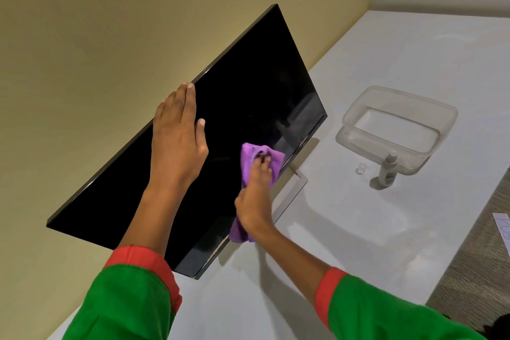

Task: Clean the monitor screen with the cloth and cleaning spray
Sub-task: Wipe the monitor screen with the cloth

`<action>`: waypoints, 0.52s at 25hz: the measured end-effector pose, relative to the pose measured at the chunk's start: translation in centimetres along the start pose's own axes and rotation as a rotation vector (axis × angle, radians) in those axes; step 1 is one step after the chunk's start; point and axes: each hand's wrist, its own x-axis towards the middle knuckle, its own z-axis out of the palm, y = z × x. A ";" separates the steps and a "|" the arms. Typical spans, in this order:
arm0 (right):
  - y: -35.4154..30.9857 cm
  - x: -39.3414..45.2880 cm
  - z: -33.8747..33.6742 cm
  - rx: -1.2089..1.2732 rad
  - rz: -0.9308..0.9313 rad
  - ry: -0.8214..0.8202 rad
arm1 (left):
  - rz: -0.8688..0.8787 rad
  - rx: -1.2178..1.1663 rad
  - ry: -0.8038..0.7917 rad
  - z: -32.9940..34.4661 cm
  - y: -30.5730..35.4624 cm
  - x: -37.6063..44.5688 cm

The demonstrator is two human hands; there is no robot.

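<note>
A black monitor [242, 85] stands on a white table, its screen dark and facing me. My left hand [179, 135] grips the monitor's top edge, fingers over the back and thumb lying on the screen. My right hand [255, 196] presses a purple cloth [249, 159] against the lower part of the screen near the bottom bezel; a fold of the cloth hangs below my wrist. A small spray bottle [387, 170] stands upright on the table to the right, apart from both hands, with its clear cap [360, 168] lying beside it.
A clear plastic tub [358, 107] sits on the white table [386, 229] right of the monitor, just behind the bottle. The monitor's silver stand [295, 188] rests under the screen. A yellow wall rises behind. Grey carpet and a white paper [503, 229] lie at the right.
</note>
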 end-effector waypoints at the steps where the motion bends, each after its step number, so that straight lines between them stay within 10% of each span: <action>1: -0.6 -0.3 0.3 -0.033 -0.070 -0.006 | 0.000 -0.009 -0.002 0.0 -0.1 0.1; 13: 0.2 6.7 -3.9 -0.230 -0.101 0.180 | -0.026 0.078 0.047 -1.0 -1.9 -3.2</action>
